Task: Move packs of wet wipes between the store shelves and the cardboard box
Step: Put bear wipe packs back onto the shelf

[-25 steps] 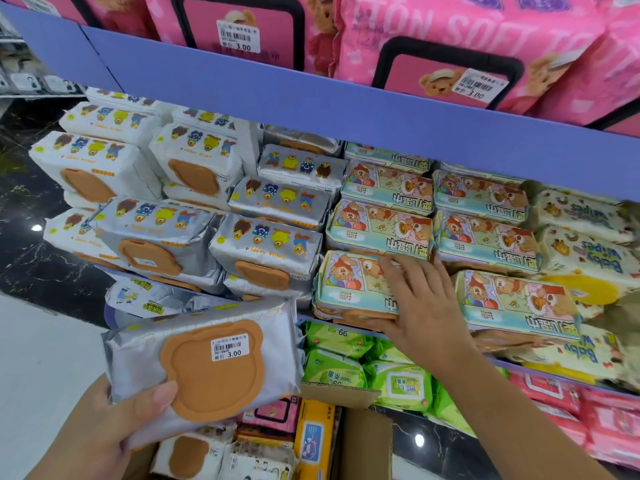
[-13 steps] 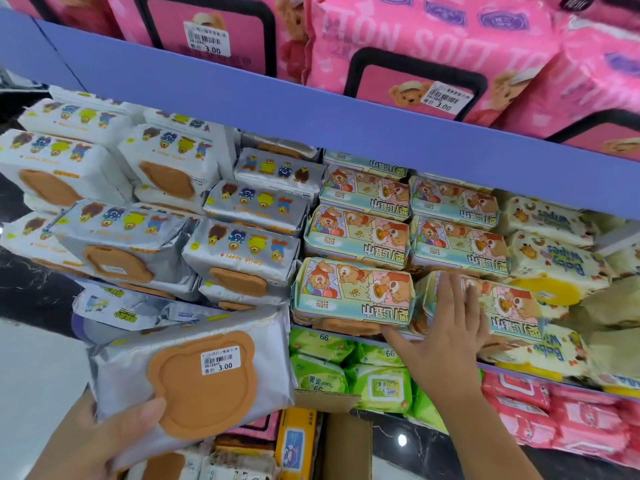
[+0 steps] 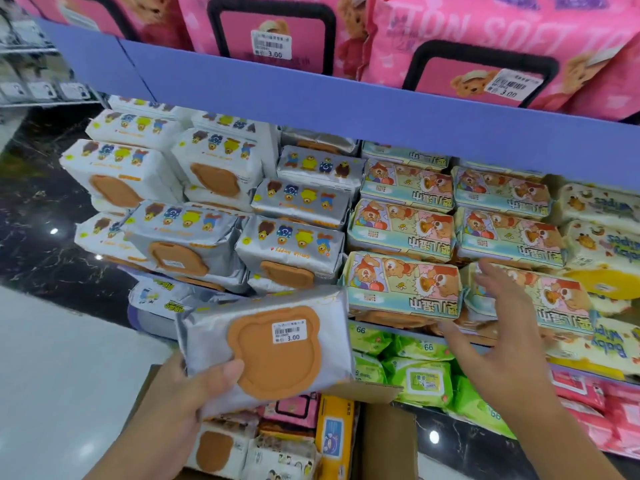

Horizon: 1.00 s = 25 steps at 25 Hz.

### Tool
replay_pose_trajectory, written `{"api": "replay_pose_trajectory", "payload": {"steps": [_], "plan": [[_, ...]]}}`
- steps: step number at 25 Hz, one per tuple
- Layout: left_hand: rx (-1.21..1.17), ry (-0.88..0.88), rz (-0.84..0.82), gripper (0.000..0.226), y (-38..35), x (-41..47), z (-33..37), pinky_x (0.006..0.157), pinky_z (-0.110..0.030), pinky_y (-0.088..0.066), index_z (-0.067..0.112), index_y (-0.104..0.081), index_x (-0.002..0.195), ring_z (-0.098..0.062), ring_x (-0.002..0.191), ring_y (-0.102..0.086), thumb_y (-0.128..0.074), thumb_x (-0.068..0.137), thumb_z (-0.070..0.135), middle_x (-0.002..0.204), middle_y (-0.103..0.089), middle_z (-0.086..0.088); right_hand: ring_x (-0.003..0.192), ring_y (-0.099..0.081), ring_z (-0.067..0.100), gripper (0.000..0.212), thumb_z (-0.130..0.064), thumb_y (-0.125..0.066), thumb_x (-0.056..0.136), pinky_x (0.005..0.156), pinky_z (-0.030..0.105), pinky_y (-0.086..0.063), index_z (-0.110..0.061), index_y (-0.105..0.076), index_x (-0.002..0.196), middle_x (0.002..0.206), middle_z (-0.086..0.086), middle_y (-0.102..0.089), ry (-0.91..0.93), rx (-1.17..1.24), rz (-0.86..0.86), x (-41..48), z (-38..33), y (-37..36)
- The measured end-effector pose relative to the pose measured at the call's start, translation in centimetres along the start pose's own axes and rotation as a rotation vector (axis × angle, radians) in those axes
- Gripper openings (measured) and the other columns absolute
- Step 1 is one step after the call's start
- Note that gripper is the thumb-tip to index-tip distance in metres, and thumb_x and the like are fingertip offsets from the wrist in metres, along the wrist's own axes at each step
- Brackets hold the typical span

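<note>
My left hand (image 3: 180, 403) holds a silver pack of wet wipes (image 3: 266, 344) with an orange bear-shaped lid and a 3.00 price sticker, in front of the shelf and above the cardboard box (image 3: 384, 441). My right hand (image 3: 498, 337) hovers with spread fingers just in front of the bear-cartoon packs (image 3: 405, 289) on the middle shelf, holding nothing. More silver packs (image 3: 294, 251) and white packs (image 3: 121, 168) are stacked to the left on that shelf.
The blue shelf edge (image 3: 346, 109) overhangs the middle shelf, with pink packs (image 3: 485, 39) above. Yellow baby wipes (image 3: 602, 244) sit at the right; green packs (image 3: 415, 372) and pink packs fill the lower shelf. The box holds several mixed packs. Dark glossy floor lies left.
My right hand slid right from the left bear-cartoon pack to the neighbouring one, then lifted off with fingers spread. The silver pack in my left hand rose slightly toward the shelf.
</note>
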<state>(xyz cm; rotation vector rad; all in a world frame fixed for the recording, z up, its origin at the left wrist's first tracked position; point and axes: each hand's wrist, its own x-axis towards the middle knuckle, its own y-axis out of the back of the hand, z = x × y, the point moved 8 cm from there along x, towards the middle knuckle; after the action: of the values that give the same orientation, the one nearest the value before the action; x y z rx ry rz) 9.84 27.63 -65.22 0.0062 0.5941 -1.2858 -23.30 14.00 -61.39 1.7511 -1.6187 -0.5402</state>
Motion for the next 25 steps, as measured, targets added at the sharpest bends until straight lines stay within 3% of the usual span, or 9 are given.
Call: {"api": "replay_pose_trajectory", "payload": {"steps": [3, 6, 8, 10, 12, 16, 20, 23, 25], "plan": [[0.070, -0.010, -0.025, 0.116, 0.6, 1.1, 1.3, 0.099, -0.052, -0.056, 0.010, -0.062, 0.134, -0.038, 0.115, -0.070, -0.102, 0.032, 0.050, 0.125, -0.072, -0.019, 0.142, -0.037, 0.001, 0.066, -0.053, -0.067, 0.081, 0.112, 0.039, -0.035, -0.043, -0.041, 0.140, 0.150, -0.026, -0.040, -0.063, 0.367, -0.109, -1.7, -7.7, -3.5], [0.101, 0.008, -0.077, 0.114, 0.7, 2.5, 3.1, 0.087, -0.042, -0.062, 0.005, -0.063, 0.131, -0.039, 0.110, -0.072, -0.103, 0.033, 0.047, 0.123, -0.072, -0.023, 0.139, -0.036, -0.011, 0.100, -0.083, -0.074, 0.053, 0.111, 0.031, -0.040, -0.060, -0.035, 0.142, 0.150, -0.036, -0.037, -0.235, 0.768, -0.416, -1.8, -12.4, -8.1], [0.156, -0.004, -0.140, 0.103, 0.5, 3.0, 5.0, 0.080, -0.037, -0.062, 0.007, -0.068, 0.125, -0.037, 0.104, -0.074, -0.103, 0.036, 0.046, 0.118, -0.074, -0.023, 0.128, -0.052, -0.009, 0.103, -0.078, -0.085, 0.037, 0.096, 0.025, -0.053, -0.065, -0.045, 0.132, 0.143, -0.035, -0.047, -0.232, 0.834, -0.493, -0.7, -13.6, -9.1], [0.237, -0.002, -0.163, 0.092, 1.0, 3.4, 7.3, 0.075, -0.033, -0.062, 0.012, -0.074, 0.116, -0.032, 0.097, -0.076, -0.104, 0.036, 0.046, 0.111, -0.076, -0.019, 0.118, -0.064, 0.005, 0.102, -0.066, -0.094, 0.031, 0.088, 0.030, -0.059, -0.062, -0.054, 0.124, 0.133, -0.026, -0.058, -0.168, 0.807, -0.569, 1.1, -14.5, -9.3], [0.363, 0.006, -0.202, 0.093, 1.7, 3.2, 9.5, 0.077, -0.032, -0.061, 0.014, -0.072, 0.119, -0.029, 0.099, -0.076, -0.104, 0.037, 0.046, 0.110, -0.078, -0.015, 0.119, -0.062, 0.002, 0.097, -0.061, -0.096, 0.029, 0.095, 0.034, -0.057, -0.064, -0.057, 0.118, 0.132, -0.027, -0.056, -0.116, 0.673, -0.701, 2.5, -15.6, -9.7], [0.592, 0.000, -0.214, 0.081, 4.3, 3.0, 12.6, 0.093, -0.047, -0.059, 0.017, -0.065, 0.127, -0.031, 0.109, -0.073, -0.095, 0.054, 0.031, 0.118, -0.076, -0.011, 0.104, -0.059, -0.014, 0.093, -0.062, -0.092, 0.046, 0.087, 0.015, -0.051, -0.067, -0.043, 0.125, 0.118, -0.046, -0.049, -0.001, 0.324, -0.910, 3.4, -20.0, -11.9], [0.757, -0.023, -0.389, 0.086, 6.7, 5.4, 15.1, 0.101, -0.040, -0.054, 0.037, -0.060, 0.133, -0.018, 0.123, -0.066, -0.095, 0.055, 0.031, 0.132, -0.070, 0.004, 0.117, -0.052, -0.006, 0.105, -0.065, -0.089, 0.049, 0.092, 0.021, -0.045, -0.063, -0.034, 0.139, 0.120, -0.054, -0.028, -0.052, 0.216, -0.774, 4.7, -22.2, -14.2], [1.181, -0.041, -0.436, 0.119, 11.1, 10.2, 17.3, 0.120, -0.034, -0.034, 0.058, -0.036, 0.145, 0.000, 0.144, -0.035, -0.100, 0.045, 0.055, 0.155, -0.037, 0.028, 0.095, -0.053, -0.020, 0.098, -0.079, -0.079, 0.035, 0.079, 0.015, -0.046, -0.074, -0.032, 0.121, 0.115, -0.057, -0.021, -0.175, 0.148, -0.721, 4.0, -21.9, -15.8], [1.428, -0.107, -0.413, 0.128, 13.4, 14.1, 18.8, 0.124, -0.031, -0.023, 0.053, -0.020, 0.153, 0.004, 0.145, -0.019, -0.097, 0.051, 0.054, 0.157, -0.017, 0.030, 0.095, -0.048, -0.026, 0.102, -0.093, -0.065, 0.019, 0.075, 0.012, -0.047, -0.078, -0.028, 0.112, 0.117, -0.057, -0.023, -0.256, 0.082, -0.636, 3.1, -21.5, -17.2]]}}
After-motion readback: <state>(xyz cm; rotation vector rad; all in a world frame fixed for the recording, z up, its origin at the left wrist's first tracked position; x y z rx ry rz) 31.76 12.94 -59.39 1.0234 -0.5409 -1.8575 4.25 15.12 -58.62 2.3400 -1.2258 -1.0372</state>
